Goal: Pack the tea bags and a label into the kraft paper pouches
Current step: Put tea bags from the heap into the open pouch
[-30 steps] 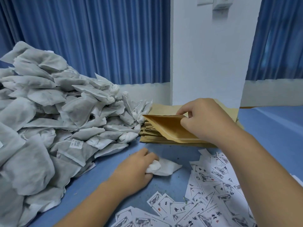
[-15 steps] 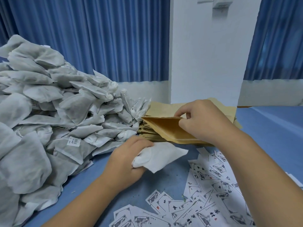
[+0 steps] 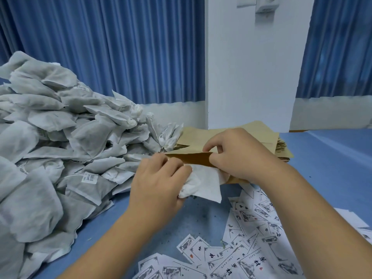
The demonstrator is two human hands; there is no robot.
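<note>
Left hand [image 3: 159, 180] has carried its pinched tea bag [image 3: 203, 183] up to the pouch [image 3: 193, 158] mouth, which the right hand [image 3: 235, 154] holds open over the stack [image 3: 261, 135] at the table's [image 3: 332, 168] far edge; not inserted, labels [image 3: 251, 238] untouched.

blue curtains [image 3: 124, 49], white pillar [image 3: 251, 73], blue table [image 3: 332, 170]

Left hand [image 3: 159, 184] fingers curled, gripping; right hand [image 3: 237, 156] fingers pinching.
</note>
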